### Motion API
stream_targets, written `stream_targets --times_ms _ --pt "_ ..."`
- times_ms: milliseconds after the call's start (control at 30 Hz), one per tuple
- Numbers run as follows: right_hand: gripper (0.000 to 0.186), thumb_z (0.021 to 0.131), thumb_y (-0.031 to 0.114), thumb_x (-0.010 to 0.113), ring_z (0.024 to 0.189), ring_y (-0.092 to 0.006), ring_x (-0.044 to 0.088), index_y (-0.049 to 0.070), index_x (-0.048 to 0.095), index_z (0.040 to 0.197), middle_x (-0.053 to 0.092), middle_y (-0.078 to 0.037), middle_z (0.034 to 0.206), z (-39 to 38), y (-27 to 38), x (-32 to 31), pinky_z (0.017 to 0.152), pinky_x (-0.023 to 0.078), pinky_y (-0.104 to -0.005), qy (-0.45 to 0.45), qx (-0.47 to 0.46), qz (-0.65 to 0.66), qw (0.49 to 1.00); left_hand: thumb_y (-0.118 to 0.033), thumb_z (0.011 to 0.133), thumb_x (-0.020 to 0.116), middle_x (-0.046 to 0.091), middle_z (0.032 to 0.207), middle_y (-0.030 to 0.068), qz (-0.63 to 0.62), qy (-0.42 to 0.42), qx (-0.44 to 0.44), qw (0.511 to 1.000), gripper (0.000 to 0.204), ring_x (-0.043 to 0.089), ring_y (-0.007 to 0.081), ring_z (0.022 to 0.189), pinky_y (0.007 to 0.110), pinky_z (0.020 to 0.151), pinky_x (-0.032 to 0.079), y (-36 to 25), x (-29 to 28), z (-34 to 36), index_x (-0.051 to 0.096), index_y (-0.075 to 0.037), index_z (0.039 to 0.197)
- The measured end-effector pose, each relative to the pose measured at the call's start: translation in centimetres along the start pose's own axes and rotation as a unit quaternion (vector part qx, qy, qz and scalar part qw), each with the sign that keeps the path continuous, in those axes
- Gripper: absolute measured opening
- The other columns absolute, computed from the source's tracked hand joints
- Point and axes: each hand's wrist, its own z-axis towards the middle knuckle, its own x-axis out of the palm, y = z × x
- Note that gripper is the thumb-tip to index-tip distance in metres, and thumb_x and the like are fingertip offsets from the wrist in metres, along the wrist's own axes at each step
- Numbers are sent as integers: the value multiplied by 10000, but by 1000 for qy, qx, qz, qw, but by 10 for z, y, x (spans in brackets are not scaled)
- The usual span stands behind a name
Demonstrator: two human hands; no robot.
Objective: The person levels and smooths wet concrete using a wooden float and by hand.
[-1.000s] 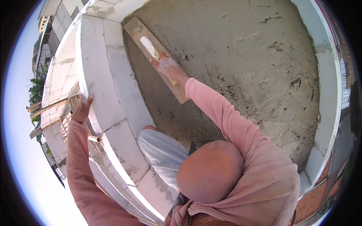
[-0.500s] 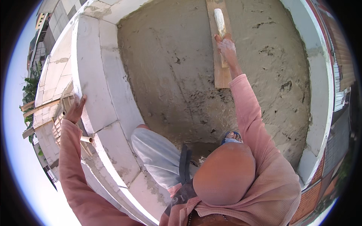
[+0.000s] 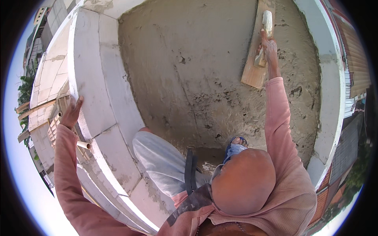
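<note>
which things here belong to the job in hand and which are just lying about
Part of the job:
- wooden float, gripped in the right hand
- grey mortar beneath it
- pale block wall, touched by the left hand

Apparently just lying about:
- pale pipe
- wooden planks beyond the wall

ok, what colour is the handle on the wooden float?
The handle is off-white with tan patches; head view shows it best.

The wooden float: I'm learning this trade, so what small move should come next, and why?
Probably, the right hand should slide the wooden float a little to the right: pitted mortar shows between it and the right-hand wall, and the left hand rests on the block wall, perhaps for support.
</note>
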Motion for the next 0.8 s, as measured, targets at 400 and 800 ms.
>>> stream_targets --times_ms 400,800 --pt "596 990 499 517 726 -417 682 -92 489 1063 668 -258 816 -178 -17 178 659 526 -496 282 -239 -200 907 -672 971 398 336 1510 342 19 -17 0 1000 977 283 373 1465 348 1173 233 -4 -5 0 197 122 1504" --pt "518 1003 435 486 861 -453 682 -57 462 1161 678 -283 873 -224 -30 98 750 546 -530 384 -305 -271 828 -225 1068 384 307 1528 291 220 -1 158 963 479 289 419 1438 402 1181 263 148 -40 50 322 -86 1522"
